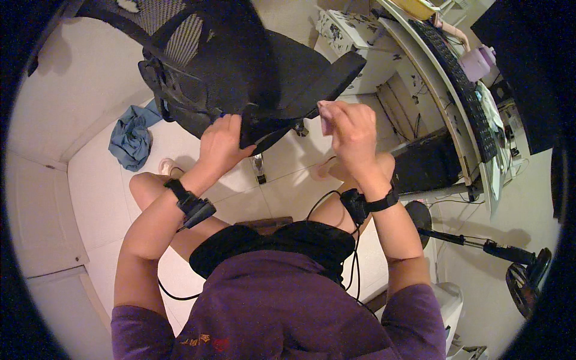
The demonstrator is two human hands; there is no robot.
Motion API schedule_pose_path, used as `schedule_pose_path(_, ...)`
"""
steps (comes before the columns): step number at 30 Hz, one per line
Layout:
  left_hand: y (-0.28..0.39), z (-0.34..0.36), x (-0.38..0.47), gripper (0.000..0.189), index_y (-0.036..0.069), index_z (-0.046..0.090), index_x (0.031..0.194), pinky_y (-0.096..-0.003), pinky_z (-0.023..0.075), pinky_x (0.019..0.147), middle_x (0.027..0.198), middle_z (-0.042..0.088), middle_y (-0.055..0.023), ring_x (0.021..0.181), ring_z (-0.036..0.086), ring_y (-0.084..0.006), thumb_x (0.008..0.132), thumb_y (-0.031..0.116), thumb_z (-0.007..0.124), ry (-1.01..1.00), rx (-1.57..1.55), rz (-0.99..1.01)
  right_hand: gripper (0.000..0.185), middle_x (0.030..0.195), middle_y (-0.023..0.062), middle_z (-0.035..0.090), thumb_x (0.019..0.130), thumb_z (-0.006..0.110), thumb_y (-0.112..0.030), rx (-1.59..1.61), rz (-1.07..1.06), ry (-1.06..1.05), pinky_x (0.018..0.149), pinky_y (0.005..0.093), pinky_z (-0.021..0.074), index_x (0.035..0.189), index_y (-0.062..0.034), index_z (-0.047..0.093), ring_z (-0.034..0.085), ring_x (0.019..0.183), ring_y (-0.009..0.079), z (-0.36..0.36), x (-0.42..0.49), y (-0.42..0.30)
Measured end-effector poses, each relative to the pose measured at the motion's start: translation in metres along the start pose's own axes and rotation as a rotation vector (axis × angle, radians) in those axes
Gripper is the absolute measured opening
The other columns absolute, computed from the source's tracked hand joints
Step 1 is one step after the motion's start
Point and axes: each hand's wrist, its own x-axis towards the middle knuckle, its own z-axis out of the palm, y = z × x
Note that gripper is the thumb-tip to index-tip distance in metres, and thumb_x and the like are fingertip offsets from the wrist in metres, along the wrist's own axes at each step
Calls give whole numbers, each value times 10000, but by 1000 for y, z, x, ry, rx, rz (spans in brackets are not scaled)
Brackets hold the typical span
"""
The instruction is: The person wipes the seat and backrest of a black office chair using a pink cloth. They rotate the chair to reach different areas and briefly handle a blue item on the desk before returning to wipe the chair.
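A black mesh-backed office chair [225, 81] stands in front of me, its armrest [346, 74] pointing to the upper right. My left hand [222, 141] grips the near edge of the chair, with the thumb on the near side and the fingertips partly hidden against black material. To the right of that edge, my right hand [353, 126] is raised and pinches a small pinkish piece [326, 123], perhaps folded cloth; most of it is covered by the fingers. Below the seat a shiny chair leg [258, 166] shows between my feet.
Crumpled blue cloth [132, 137] lies on the tiled floor at left. A desk [468, 130] with a black keyboard [479, 112] and a lilac container [477, 63] runs along the right. A black fan [526, 274] stands lower right. Cables hang from both wrist straps.
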Motion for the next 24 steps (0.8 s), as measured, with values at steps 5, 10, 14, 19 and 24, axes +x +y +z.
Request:
schedule_pose_path(5,4,-39,-8,424,32,557,888,-356,483,564,751,553,-102,670,591,-270,638,285,788,-10,123,67,214,899,84,626,723,664,-29,-36,208,133,689,351,485,931,-51,616,579,800,279,-26,1,13)
schedule_pose_path(10,80,-52,18,373,49,589,1130,-321,509,586,822,601,-101,656,603,-249,776,121,684,102,-484,271,214,946,120,613,693,664,1,5,217,137,710,368,481,881,-32,568,575,833,304,-41,1,3)
schedule_pose_path(14,151,-31,73,358,26,568,1157,-305,536,651,973,612,-131,731,638,-220,807,62,636,79,-979,235,221,930,125,583,695,634,-10,-35,277,69,765,393,473,901,-32,558,550,866,326,-65,-9,0)
schedule_pose_path(19,211,6,115,288,-12,563,1116,-259,550,660,1026,605,-118,782,643,-151,836,33,612,-415,-1565,51,222,913,133,608,669,675,2,-84,444,3,732,356,491,848,-21,544,576,836,321,-109,-25,26)
schedule_pose_path(24,258,40,132,172,-36,600,982,-266,560,718,926,629,-100,829,634,-162,858,83,620,-558,-1657,-35,271,1051,123,646,741,677,-128,101,755,-71,782,322,490,988,-21,645,629,903,250,-188,-52,66)
